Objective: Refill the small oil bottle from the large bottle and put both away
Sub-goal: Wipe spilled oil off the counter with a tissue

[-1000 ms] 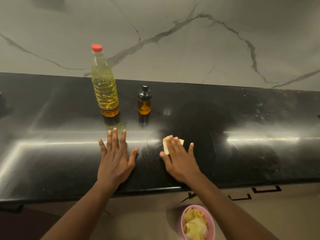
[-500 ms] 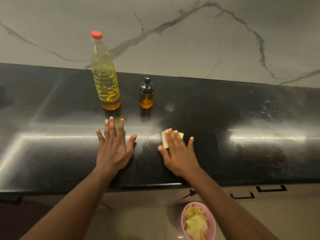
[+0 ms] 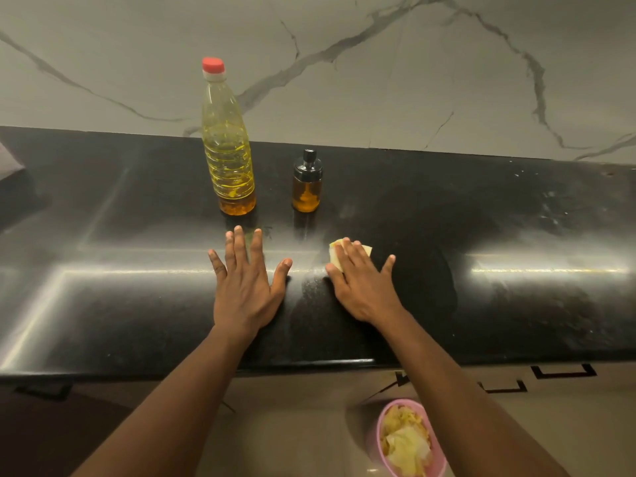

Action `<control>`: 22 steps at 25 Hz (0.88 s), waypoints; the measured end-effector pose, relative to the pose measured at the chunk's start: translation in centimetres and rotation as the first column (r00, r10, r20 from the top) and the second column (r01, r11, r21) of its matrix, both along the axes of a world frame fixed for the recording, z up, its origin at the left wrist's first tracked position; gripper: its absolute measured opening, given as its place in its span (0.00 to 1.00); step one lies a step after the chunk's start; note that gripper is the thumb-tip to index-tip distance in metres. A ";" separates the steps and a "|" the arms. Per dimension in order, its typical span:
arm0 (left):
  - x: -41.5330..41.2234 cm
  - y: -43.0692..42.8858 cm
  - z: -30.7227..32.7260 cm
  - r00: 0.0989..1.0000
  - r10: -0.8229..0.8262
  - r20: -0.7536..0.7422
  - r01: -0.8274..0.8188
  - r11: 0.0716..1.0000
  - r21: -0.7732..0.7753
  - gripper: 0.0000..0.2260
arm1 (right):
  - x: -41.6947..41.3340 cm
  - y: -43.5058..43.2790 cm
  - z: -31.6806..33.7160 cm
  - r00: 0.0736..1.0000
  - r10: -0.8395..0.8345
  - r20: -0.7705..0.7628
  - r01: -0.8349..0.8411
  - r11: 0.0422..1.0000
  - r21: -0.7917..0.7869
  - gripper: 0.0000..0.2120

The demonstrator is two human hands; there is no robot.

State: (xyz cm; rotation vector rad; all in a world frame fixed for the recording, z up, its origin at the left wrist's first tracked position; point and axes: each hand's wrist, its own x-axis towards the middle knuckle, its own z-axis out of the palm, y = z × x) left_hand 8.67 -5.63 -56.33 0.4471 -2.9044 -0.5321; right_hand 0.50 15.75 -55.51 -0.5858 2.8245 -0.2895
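Now the left hand [image 3: 244, 290] spreads its fingers wide on the surface [image 3: 481, 218]; the right hand [image 3: 361, 287] presses a yellow pad [image 3: 367, 250] with straight fingers. Beyond the fingertips stand the large bottle [image 3: 229, 160] and the small oil bottle [image 3: 307, 187].

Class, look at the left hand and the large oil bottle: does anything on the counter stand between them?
Nothing visible does. The left hand lies flat on the counter; the large oil bottle stands beyond it, only bare counter between. The small bottle stands aside.
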 end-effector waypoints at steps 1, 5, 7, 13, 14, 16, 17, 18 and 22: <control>0.0 0.0 0.0 1.000 0.001 -0.011 -0.001 1.000 0.006 0.37 | -1.2 -0.1 0.4 0.998 -0.057 0.008 0.057 0.998 0.011 0.33; 0.2 0.1 0.2 0.999 0.011 -0.031 -0.010 1.000 0.028 0.35 | -4.7 -3.8 2.8 0.993 -0.102 0.061 0.098 0.993 0.063 0.32; 0.2 0.1 0.3 0.998 0.031 -0.056 -0.028 0.998 0.055 0.34 | -2.0 -5.7 2.1 0.999 0.026 0.025 -0.028 0.997 0.066 0.33; 1.7 -2.6 0.7 0.984 0.062 -0.166 -0.029 0.981 0.193 0.28 | 4.5 -1.2 0.2 0.996 0.078 -0.042 -0.075 0.995 0.058 0.34; 2.2 -4.1 0.6 0.985 0.060 -0.161 -0.035 0.987 0.154 0.28 | 2.6 -1.6 1.1 1.000 0.022 -0.018 -0.021 0.996 0.085 0.34; 3.1 -7.4 0.2 0.986 0.099 -0.131 -0.085 0.991 0.107 0.27 | -0.9 -4.4 3.0 0.999 -0.027 0.043 0.022 0.993 0.114 0.34; 3.3 -8.6 0.1 0.985 0.129 -0.117 -0.117 0.988 0.104 0.28 | -1.3 -6.4 3.3 0.998 0.012 0.054 -0.018 0.993 0.119 0.34; 3.6 -9.3 0.1 0.982 0.158 -0.106 -0.146 0.983 0.108 0.28 | -0.5 -8.2 3.0 0.996 0.082 0.046 -0.087 0.990 0.113 0.35; 3.9 -8.7 0.4 0.981 0.161 -0.109 -0.154 0.986 0.063 0.28 | 6.9 -7.9 -0.5 0.956 0.292 -0.015 -0.293 0.956 -0.017 0.39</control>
